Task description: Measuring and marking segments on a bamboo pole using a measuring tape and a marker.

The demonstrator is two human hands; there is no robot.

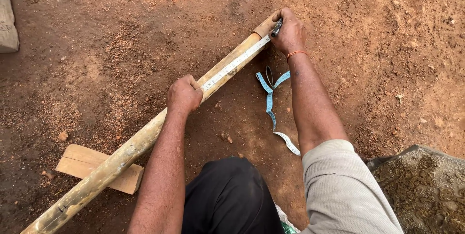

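With my left hand (184, 94) clamping the white measuring tape (236, 62) on the long tan bamboo pole (131, 149) and my right hand (289, 33) gripping a dark marker pen (276, 28), the tape may slip and misplace the mark.

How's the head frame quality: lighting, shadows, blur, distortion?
Head view: soft, even daylight, no glare; only faint shadows under the long yellowish bamboo pole and forearms. Sharp throughout: the white measuring tape under the left hand and the dark marker pen in the right hand read crisply. Slight wide-angle stretch at the edges.
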